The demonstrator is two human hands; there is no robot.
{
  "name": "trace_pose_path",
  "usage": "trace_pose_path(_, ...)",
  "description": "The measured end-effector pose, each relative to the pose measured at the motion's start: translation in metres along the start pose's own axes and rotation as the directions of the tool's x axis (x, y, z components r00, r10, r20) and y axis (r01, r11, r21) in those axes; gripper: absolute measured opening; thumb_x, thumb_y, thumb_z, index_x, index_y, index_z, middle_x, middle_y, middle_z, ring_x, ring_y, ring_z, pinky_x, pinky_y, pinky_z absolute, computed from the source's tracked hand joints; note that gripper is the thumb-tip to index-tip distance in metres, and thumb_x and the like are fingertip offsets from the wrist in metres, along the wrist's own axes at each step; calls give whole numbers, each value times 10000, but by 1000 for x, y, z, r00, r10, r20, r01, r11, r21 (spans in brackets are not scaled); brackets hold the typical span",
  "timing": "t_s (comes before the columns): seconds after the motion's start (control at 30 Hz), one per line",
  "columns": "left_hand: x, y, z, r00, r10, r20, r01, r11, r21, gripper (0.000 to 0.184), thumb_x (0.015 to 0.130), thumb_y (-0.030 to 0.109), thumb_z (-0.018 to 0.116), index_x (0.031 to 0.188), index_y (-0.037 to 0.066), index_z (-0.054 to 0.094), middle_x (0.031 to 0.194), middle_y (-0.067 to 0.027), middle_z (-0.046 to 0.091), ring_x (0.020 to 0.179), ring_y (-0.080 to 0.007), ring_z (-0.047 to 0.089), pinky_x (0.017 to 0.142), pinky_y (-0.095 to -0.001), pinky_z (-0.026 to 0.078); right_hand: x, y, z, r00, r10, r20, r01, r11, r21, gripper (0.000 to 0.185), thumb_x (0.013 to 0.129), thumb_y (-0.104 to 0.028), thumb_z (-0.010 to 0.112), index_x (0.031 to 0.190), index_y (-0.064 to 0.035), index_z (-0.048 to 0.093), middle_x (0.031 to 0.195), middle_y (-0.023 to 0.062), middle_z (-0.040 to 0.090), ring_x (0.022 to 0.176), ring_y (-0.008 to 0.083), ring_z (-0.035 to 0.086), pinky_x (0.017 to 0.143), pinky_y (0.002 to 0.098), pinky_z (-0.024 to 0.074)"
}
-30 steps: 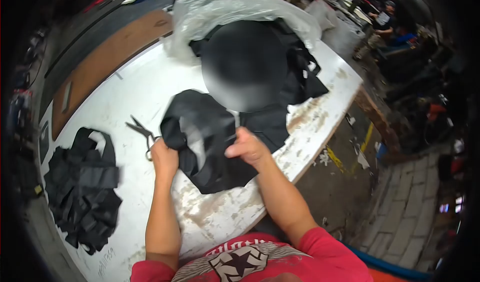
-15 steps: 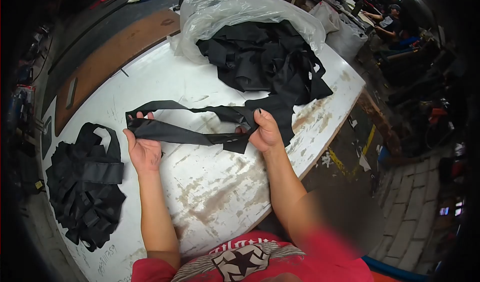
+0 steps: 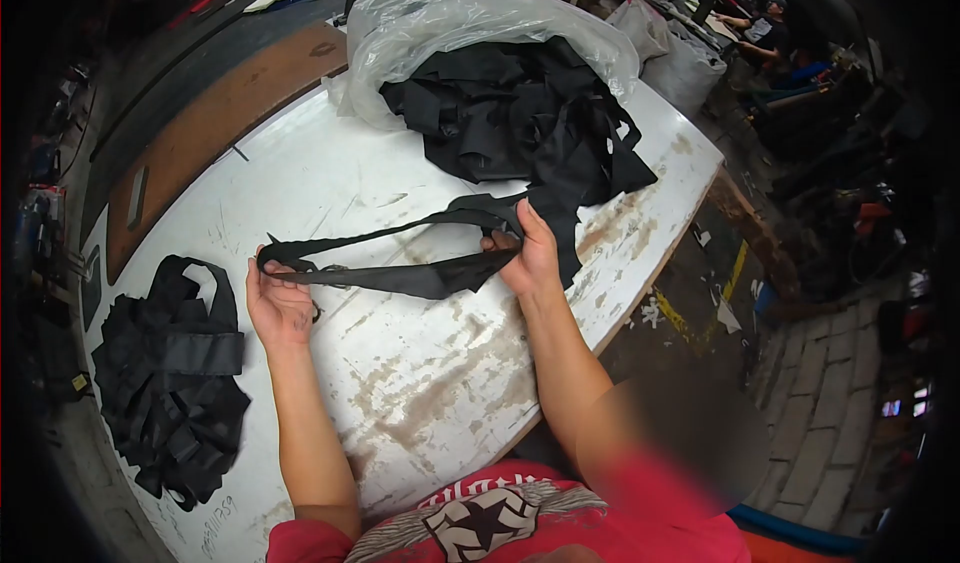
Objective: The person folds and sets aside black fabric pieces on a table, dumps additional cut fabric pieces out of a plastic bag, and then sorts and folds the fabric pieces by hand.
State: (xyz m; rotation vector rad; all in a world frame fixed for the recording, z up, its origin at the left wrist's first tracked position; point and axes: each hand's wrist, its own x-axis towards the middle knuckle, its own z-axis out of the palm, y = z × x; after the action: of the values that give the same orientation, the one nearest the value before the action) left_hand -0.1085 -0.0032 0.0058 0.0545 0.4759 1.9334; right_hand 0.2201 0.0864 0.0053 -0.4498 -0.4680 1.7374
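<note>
Both grips, left hand (image 3: 281, 306) and right hand (image 3: 533, 255), clamped on a black loop (image 3: 428, 279)

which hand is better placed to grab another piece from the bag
Probably the right hand: both are on the black loop, but it is nearer the bag than the left hand.

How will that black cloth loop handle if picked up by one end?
Probably floppy: the black cloth loop bends and dips between the left hand and right hand. Likely light, being a thin, narrow band. Rolling seems unlikely, as it looks flat and limp.
</note>
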Motion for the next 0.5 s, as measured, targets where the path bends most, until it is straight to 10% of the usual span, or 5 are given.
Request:
trace_pose_path(0.07, -7, -11, 17, 965, 136, -225, -92, 976, 195, 293, 936, 290, 584, 1143, 82, 579, 864, -39, 615, 792, -156, 613, 702, -304, 490, -3, -2, 8, 999, 2, -48, -2, 1000, -8, 206, 978, -283, 530, 952, -83, 571, 820, 46, 641, 672, 151, 592, 608, 323, 499)
trace_pose_path(0.17, -8, -18, 8, 966, 221, -137, -98, 796, 597, 319, 930, 277, 596, 1175, 78, 553, 945, -47, 627, 840, -174, 619, 701, -312, 489, 5, 2, -14, 990, 12, 141, 0, 996, -84, 185, 971, -257, 545, 969, -78, 593, 871, 54, 669, 747, 145, 624, 678, 299, 508)
trace_pose_path(0.33, -8, -36, 1, 953, 304, -6, -169, 545, 821, 636, 894, 167, 636, 1424, 55, 301, 1194, -135, 596, 1048, -199, 578, 882, -349, 455, 5, 21, -4, 990, -140, -29, 111, 882, -459, 159, 956, -185, 569, 951, -34, 618, 876, 16, 659, 761, 81, 589, 723, 230, 475)
trace_pose_path(0.5, -34, -62, 29, 742, 540, 396, -384, -141, 912, 750, 848, 104, 653, 1469, 14, 243, 1466, -224, 360, 1377, -336, 330, 1121, -393, 245, 14, 47, -20, 947, -305, 103, 273, 595, -756, 271, 907, -233, 640, 961, 32, 614, 839, 50, 651, 742, 92, 565, 688, 262, 476)
